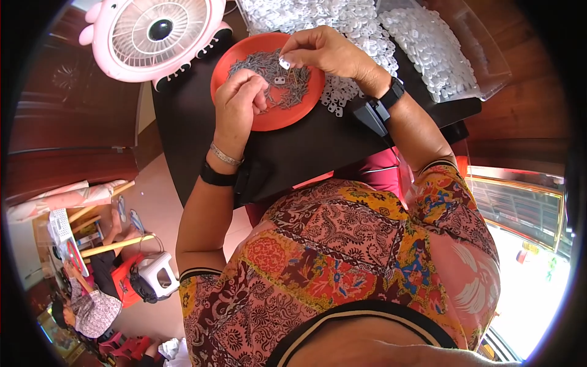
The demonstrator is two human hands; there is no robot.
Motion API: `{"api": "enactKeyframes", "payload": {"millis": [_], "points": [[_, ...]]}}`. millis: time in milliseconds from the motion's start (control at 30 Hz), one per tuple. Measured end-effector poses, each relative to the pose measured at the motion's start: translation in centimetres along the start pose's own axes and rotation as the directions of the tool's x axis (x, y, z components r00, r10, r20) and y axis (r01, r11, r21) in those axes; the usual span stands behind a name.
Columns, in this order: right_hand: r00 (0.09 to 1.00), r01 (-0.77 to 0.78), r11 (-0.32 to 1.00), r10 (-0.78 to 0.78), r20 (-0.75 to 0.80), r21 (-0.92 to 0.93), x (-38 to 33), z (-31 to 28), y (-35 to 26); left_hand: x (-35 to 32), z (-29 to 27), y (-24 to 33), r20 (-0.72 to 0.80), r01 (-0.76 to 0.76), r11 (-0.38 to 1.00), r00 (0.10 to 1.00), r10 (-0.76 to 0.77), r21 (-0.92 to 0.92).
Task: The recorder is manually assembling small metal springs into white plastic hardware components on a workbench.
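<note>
A round orange-red dish (275,124) stands on the dark table and holds many small grey pointed pieces (299,95), like screws or nails. Over its left side is my left hand (238,98), fingers curled together in a pinch; what they hold, if anything, is too small to make out. My right hand (315,52), above the dish's upper right, pinches a small white plastic clip (284,62) between thumb and fingertips. Another white clip (279,80) with two holes lies on the grey pieces between my hands.
Loose white clips (336,98) spill beside the dish, below a large heap (330,18). A clear bin (483,85) at the far right holds more. A pink fan (160,37) stands far left. Another person (98,312) sits at lower left, near a white stool (160,275).
</note>
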State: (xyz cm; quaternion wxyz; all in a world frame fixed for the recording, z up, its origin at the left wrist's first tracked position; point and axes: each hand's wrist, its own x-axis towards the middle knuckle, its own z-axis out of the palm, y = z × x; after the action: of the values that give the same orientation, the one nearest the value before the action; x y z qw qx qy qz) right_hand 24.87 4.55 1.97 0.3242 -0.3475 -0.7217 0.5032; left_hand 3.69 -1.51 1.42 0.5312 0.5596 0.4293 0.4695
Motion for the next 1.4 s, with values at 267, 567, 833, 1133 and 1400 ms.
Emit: {"api": "enactKeyframes", "payload": {"millis": [267,567,833,1133,1400], "points": [[0.997,-0.063,0.996,0.061,0.040,0.059,0.1,1.1,-0.4,-0.2,0.0,0.2,-0.012,-0.008,1.000,1.000,0.008,0.011],[0.999,0.035,0.974,-0.035,-0.003,0.224,-0.4,2.8,-1.3,-0.4,0.2,-0.1,0.018,-0.012,1.000,1.000,0.012,0.005],[0.990,0.094,0.995,-0.089,0.106,-0.045,-1.2,3.4,-2.9,-0.4,-0.1,-0.2,0.129,0.004,0.999,0.992,-0.008,0.034],[0.983,0.170,0.985,-0.170,-0.076,-0.002,-1.1,3.6,-2.3,-0.3,0.2,-0.2,0.153,-0.019,0.999,0.988,0.014,0.033],[0.990,0.138,0.990,-0.138,-0.039,0.009,-1.1,3.9,-2.4,-0.5,0.2,0.2,0.204,0.056,0.995,0.976,-0.071,0.079]]}}
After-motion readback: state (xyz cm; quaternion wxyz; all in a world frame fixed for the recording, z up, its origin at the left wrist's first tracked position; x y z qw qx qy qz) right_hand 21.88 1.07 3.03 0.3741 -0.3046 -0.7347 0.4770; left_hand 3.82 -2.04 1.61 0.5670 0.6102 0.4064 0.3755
